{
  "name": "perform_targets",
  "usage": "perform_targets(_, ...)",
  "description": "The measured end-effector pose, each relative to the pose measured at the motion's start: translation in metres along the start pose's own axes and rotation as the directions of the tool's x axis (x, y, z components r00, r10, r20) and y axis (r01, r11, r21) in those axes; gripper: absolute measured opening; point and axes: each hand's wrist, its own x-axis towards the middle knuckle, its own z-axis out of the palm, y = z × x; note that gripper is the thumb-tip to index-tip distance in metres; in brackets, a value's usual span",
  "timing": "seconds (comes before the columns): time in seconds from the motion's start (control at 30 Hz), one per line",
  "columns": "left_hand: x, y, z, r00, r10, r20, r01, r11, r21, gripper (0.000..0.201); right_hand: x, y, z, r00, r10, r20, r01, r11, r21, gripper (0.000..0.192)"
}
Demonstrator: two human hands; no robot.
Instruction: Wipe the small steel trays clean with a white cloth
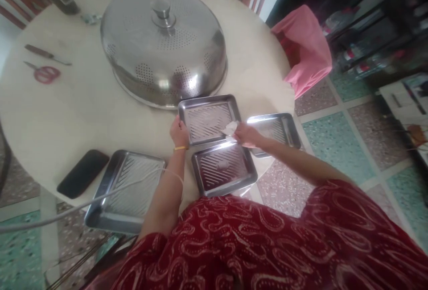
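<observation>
Four steel trays lie before us at the near edge of the round table [67,116], each rectangular with a field of slanted ridges pressed into its floor. We count one far tray [203,116], one near tray [224,171] just below it, one right tray [277,131] overhanging the table edge, and one left tray [129,189], the largest-looking. Our left hand [179,133] grips the far tray's left rim, fingers closed over the edge; a yellow bangle [180,148] circles that wrist. Our right hand [245,136] has its fingers closed on a white cloth [230,128], pressed to the far tray's right corner. That tray sits just in front of one big perforated steel dome [163,44] with a knob on top. We also count one dark phone [83,173], one pair of red scissors [45,73], one knife [45,53] and one pink cloth [306,47] draped beyond the table. We can read no writing or brand anywhere.
</observation>
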Motion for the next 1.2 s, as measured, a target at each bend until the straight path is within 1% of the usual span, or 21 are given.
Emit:
perform_targets(0.07, -0.001, 0.002, 0.001, 1.000, 0.002, 0.004, -0.002, 1.000, -0.013, 0.042, 0.005, -0.024, 0.008, 0.996, 0.002, 0.090, 0.004, 0.998, -0.067, 0.034)
perform_targets(0.13, -0.002, 0.004, 0.002, 1.000, -0.018, 0.008, 0.019, 1.000, -0.020, 0.042, 0.025, -0.058, 0.016, 0.992, -0.025, 0.123, 0.031, 0.998, -0.049, 0.031)
perform_targets(0.2, -0.003, 0.006, 0.003, 0.999, -0.052, 0.017, 0.052, 0.998, -0.017, 0.043, 0.052, -0.097, 0.026, 0.991, -0.085, 0.106, 0.086, 0.996, -0.006, 0.028)
perform_targets(0.27, -0.003, 0.005, 0.002, 0.998, -0.062, 0.025, 0.062, 0.998, 0.001, 0.044, 0.074, -0.131, 0.033, 0.994, -0.091, 0.063, 0.090, 0.996, 0.019, 0.031)
perform_targets(0.33, -0.003, 0.003, -0.001, 0.999, -0.034, 0.027, 0.033, 0.999, 0.024, 0.046, 0.083, -0.147, 0.036, 0.994, -0.104, 0.040, 0.103, 0.994, 0.029, 0.034)
perform_targets(0.37, -0.003, 0.001, -0.002, 0.999, -0.017, 0.031, 0.016, 0.999, 0.030, 0.046, 0.081, -0.145, 0.035, 0.993, -0.103, 0.052, 0.102, 0.994, 0.023, 0.033)
perform_targets(0.43, -0.004, -0.001, -0.004, 0.999, 0.016, 0.051, -0.018, 0.999, 0.035, 0.045, 0.068, -0.124, 0.030, 0.991, -0.079, 0.109, 0.080, 0.997, -0.011, 0.030)
perform_targets(0.53, -0.006, -0.002, -0.003, 0.995, 0.049, 0.083, -0.055, 0.997, 0.062, 0.045, 0.039, -0.067, 0.009, 0.983, 0.044, 0.179, -0.023, 0.993, -0.117, 0.023)
perform_targets(0.6, -0.007, -0.001, -0.001, 0.995, 0.062, 0.084, -0.070, 0.993, 0.093, 0.047, 0.028, -0.031, -0.007, 0.981, 0.133, 0.144, -0.101, 0.973, -0.208, 0.022)
perform_targets(0.67, -0.009, 0.001, 0.001, 0.995, 0.068, 0.079, -0.076, 0.991, 0.106, 0.047, 0.030, -0.009, -0.018, 0.981, 0.188, 0.037, -0.171, 0.947, -0.271, 0.035)
perform_targets(0.73, -0.012, 0.003, 0.003, 0.994, 0.072, 0.079, -0.080, 0.991, 0.108, 0.047, 0.045, -0.004, -0.020, 0.960, 0.259, -0.110, -0.279, 0.930, -0.240, 0.044)
perform_targets(0.77, -0.014, 0.004, 0.003, 0.995, 0.069, 0.076, -0.077, 0.991, 0.109, 0.046, 0.055, -0.008, -0.017, 0.933, 0.319, -0.168, -0.348, 0.919, -0.184, 0.047)
perform_targets(0.83, -0.016, 0.005, 0.004, 0.996, 0.063, 0.066, -0.070, 0.992, 0.109, 0.046, 0.078, -0.025, -0.007, 0.872, 0.437, -0.220, -0.458, 0.887, -0.056, 0.051)
perform_targets(0.87, -0.018, 0.005, 0.004, 0.997, 0.061, 0.056, -0.066, 0.992, 0.108, 0.046, 0.089, -0.037, 0.000, 0.863, 0.457, -0.217, -0.470, 0.883, -0.011, 0.053)
perform_targets(0.9, -0.019, 0.004, 0.003, 0.997, 0.058, 0.047, -0.063, 0.992, 0.106, 0.046, 0.098, -0.051, 0.008, 0.876, 0.437, -0.205, -0.445, 0.895, 0.008, 0.053)
perform_targets(0.93, -0.019, 0.004, 0.003, 0.998, 0.055, 0.039, -0.059, 0.993, 0.105, 0.046, 0.106, -0.067, 0.015, 0.907, 0.375, -0.193, -0.380, 0.925, 0.012, 0.052)
perform_targets(1.0, -0.020, 0.001, 0.003, 0.999, 0.045, 0.021, -0.047, 0.994, 0.099, 0.046, 0.116, -0.096, 0.028, 0.973, 0.169, -0.157, -0.168, 0.986, 0.020, 0.044)
perform_targets(1.03, -0.020, 0.000, 0.003, 0.999, 0.041, 0.011, -0.042, 0.995, 0.093, 0.046, 0.118, -0.107, 0.032, 0.990, 0.054, -0.131, -0.050, 0.998, 0.033, 0.040)
perform_targets(1.07, -0.019, -0.002, 0.003, 0.999, 0.040, 0.005, -0.041, 0.995, 0.086, 0.045, 0.119, -0.115, 0.035, 0.994, -0.034, -0.106, 0.039, 0.998, 0.047, 0.037)
perform_targets(1.13, -0.019, -0.004, 0.003, 0.999, 0.049, -0.006, -0.049, 0.996, 0.070, 0.044, 0.113, -0.116, 0.034, 0.987, -0.151, -0.057, 0.155, 0.985, 0.077, 0.031)
perform_targets(1.2, -0.019, -0.006, 0.004, 0.998, 0.066, -0.011, -0.066, 0.996, 0.054, 0.043, 0.102, -0.098, 0.025, 0.987, -0.156, -0.026, 0.158, 0.983, 0.092, 0.028)
